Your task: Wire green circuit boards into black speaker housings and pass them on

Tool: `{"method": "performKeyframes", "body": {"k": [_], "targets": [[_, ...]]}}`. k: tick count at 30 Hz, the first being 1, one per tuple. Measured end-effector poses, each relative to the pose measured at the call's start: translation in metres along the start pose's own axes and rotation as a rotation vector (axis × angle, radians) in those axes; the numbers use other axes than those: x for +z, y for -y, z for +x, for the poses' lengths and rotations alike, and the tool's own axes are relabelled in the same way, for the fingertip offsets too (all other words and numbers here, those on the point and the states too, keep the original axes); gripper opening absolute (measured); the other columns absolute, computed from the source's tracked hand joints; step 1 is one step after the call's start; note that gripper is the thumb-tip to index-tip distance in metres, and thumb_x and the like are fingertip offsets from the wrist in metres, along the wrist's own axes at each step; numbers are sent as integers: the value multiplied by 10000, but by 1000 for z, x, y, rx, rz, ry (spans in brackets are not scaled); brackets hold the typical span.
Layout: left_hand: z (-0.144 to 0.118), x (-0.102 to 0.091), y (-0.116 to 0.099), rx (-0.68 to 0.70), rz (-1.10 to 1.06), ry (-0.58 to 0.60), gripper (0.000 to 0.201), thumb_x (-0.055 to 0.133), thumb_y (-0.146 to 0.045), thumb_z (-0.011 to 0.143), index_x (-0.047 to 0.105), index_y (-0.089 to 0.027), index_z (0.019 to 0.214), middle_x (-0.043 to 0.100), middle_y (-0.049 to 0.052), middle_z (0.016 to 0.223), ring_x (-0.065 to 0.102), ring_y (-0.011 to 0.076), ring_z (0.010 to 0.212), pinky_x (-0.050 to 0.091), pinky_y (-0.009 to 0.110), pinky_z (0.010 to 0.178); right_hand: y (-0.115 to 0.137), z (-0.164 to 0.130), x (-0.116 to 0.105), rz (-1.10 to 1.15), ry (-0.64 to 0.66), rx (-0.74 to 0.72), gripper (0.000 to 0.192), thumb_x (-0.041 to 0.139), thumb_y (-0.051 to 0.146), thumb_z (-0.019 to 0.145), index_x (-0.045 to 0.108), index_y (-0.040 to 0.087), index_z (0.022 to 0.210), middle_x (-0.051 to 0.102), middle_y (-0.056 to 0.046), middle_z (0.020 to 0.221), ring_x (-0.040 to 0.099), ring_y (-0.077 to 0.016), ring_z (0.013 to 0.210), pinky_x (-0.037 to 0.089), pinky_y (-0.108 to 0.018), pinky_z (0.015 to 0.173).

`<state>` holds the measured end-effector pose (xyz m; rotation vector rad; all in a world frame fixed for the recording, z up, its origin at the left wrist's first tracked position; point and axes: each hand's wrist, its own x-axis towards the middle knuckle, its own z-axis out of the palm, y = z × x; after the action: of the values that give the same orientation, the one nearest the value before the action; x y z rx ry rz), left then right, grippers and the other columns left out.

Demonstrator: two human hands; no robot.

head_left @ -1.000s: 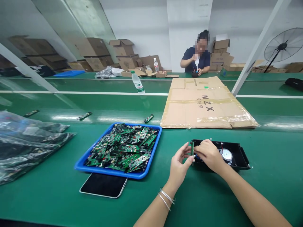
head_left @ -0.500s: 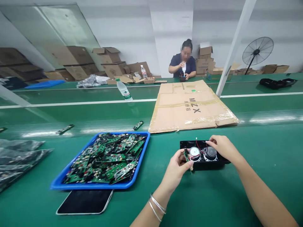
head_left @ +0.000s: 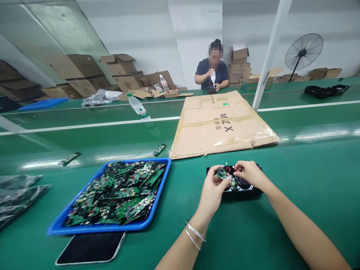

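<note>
My left hand (head_left: 212, 189) grips a small green circuit board (head_left: 227, 177) between thumb and fingers, tilted over a black speaker housing (head_left: 254, 192). My right hand (head_left: 251, 175) is closed in a pinch at the board's right end, on what looks like the white plug of a thin wire; the fingertips hide most of it. Inside the housing sit two round speakers (head_left: 244, 183), partly covered by the board and my hands. A red wire (head_left: 228, 169) with a small white plug rises at the housing's back edge.
To the left, a blue tray (head_left: 161, 195) holds many circuit boards, with a tablet-like black device (head_left: 91, 247) partly under it. Loose boards (head_left: 159, 150) lie behind. Flattened cardboard (head_left: 197, 131) and a water bottle (head_left: 138, 107) stand farther back. A co-worker (head_left: 212, 71) sits opposite.
My left hand has turned the circuit board flatter and brought it over the speakers. My right hand has moved left, its fingertips now at the board. The view has shifted slightly.
</note>
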<state>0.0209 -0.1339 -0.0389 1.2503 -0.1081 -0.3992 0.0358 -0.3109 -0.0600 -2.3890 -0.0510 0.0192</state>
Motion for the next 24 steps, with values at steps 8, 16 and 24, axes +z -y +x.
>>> {"method": "performKeyframes", "body": {"k": [8,16,24], "targets": [[12,-4,4,145,378,-179,307,600,-251,790,529,-202,1086,642,20,820,629,146,672,557,276,647,7,-2,6,-8,-30,-83,130,484,172,859,576,165,767,595,6,695,522,-125,633,354,-228,589],[20,-5,16,225,644,-213,282,553,-242,837,574,-235,1118,683,49,811,645,185,680,512,271,632,12,-7,0,-48,131,-224,130,534,178,871,612,171,767,602,2,753,529,-122,683,349,-212,621],[20,-7,14,174,680,-129,284,527,-290,854,554,-237,1132,668,44,788,647,186,676,507,267,622,19,-9,6,-106,131,-238,188,529,116,841,551,149,657,543,1,669,470,-108,601,296,-211,552]]}}
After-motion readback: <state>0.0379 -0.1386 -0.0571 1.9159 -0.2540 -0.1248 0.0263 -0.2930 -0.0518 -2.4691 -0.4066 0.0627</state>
